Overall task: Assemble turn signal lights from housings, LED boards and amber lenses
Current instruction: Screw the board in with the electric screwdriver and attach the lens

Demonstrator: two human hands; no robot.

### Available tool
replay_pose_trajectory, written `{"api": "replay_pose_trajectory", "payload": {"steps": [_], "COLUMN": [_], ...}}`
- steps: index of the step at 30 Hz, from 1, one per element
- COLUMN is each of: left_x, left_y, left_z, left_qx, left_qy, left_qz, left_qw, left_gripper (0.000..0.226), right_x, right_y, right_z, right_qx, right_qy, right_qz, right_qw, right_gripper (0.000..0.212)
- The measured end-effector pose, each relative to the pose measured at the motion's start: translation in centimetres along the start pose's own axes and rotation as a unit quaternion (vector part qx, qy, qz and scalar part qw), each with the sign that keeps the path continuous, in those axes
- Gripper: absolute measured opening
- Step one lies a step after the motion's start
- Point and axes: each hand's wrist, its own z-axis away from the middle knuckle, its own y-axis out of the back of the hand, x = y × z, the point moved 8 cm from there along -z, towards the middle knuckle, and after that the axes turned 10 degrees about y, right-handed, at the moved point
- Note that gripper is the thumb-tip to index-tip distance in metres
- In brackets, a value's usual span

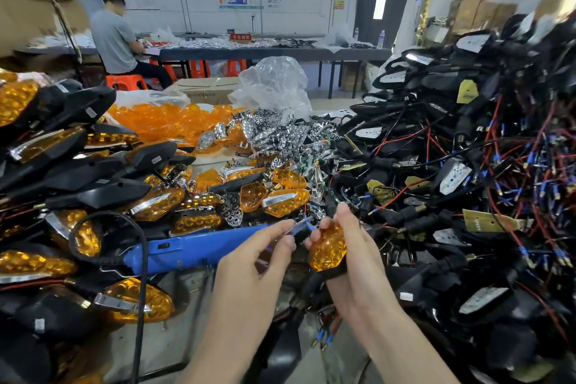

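While the right hand [358, 246] curls its grip round the turn signal light [328, 249], amber lens up, the unit sits low centre. The left hand [265, 259] has a thumb-and-finger pinch grip on a small dark piece [301, 229] at the light's upper end; can't tell what it is. A blue power tool [193, 249] lies on the table just behind the left hand's fingers.

**Amber, black and chrome around the hands**

The right hand [352, 246] holds a faceted amber lens [328, 248] on a black housing [335, 273]. The left hand [258, 256] pinches a small black part [300, 232]. Left of the hands lie a blue tool [193, 251] and black-and-amber lights [93, 196]. Beyond the hands are orange lenses [162, 123] and dimpled chrome reflectors [274, 134]. Right of the hands, black housings trail red and blue wires [405, 192].
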Motion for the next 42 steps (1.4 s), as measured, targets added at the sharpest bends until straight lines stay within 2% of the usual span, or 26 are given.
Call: {"api": "replay_pose_trajectory", "payload": {"steps": [3, 6, 9, 12, 16, 18, 19, 22, 26, 28, 32, 38, 42], "left_x": [0.1, -0.2, -0.2, -0.2, -0.7, -1.2, -1.3, -1.4, -1.8, -2.1, -2.2, -1.8, -1.6], "left_y": [-0.7, -0.9, -0.9, -1.0, -1.6, -2.3, -2.5, -3.0, -3.2, -3.3, -3.5, -3.1, -3.2], "left_z": [0.3, 0.5, 0.4, 0.2, 0.1, 0.2, 0.4, 0.7, 0.9, 1.0, 1.1, 0.9, 0.9], "left_qx": [-0.015, -0.029, -0.041, -0.061, -0.098, -0.121, -0.134, -0.164, -0.166, -0.166, -0.173, -0.135, -0.118], "left_qy": [0.001, 0.043, 0.068, 0.093, 0.140, 0.175, 0.198, 0.247, 0.288, 0.307, 0.317, 0.272, 0.262], "left_qz": [-0.003, 0.040, 0.083, 0.119, 0.185, 0.247, 0.300, 0.415, 0.470, 0.474, 0.468, 0.415, 0.403], "left_qw": [1.000, 0.998, 0.993, 0.987, 0.968, 0.945, 0.923, 0.860, 0.818, 0.808, 0.807, 0.858, 0.869], "left_gripper": [0.031, 0.036, 0.026, 0.027, 0.030, 0.041, 0.044, 0.040, 0.028, 0.027, 0.029, 0.028, 0.026], "right_x": [0.2, 0.2, 0.0, -0.1, 0.1, 0.1, 0.0, -0.5, -0.5, -0.4, -0.5, -0.6, -0.6], "right_y": [-0.1, -0.1, 0.0, 0.3, 0.4, 0.4, 0.3, 0.1, 0.1, 0.1, 0.1, 0.0, -0.1], "right_z": [0.1, 0.2, 0.2, 0.1, 0.2, 0.4, 0.4, 0.5, 0.5, 0.4, 0.3, 0.3, 0.4], "right_qx": [-0.004, -0.009, -0.011, -0.004, -0.017, -0.017, -0.016, -0.020, -0.019, -0.019, -0.027, -0.033, -0.037], "right_qy": [-0.001, -0.009, -0.009, -0.007, -0.034, -0.044, -0.044, -0.033, -0.029, -0.027, -0.019, -0.020, -0.016], "right_qz": [-0.006, -0.006, 0.007, 0.014, 0.011, 0.017, 0.020, 0.020, 0.005, 0.005, 0.010, 0.014, 0.015], "right_qw": [1.000, 1.000, 1.000, 1.000, 0.999, 0.999, 0.999, 0.999, 0.999, 0.999, 0.999, 0.999, 0.999], "right_gripper": [0.022, 0.021, 0.021, 0.020, 0.033, 0.037, 0.036, 0.027, 0.026, 0.024, 0.023, 0.030, 0.027]}}
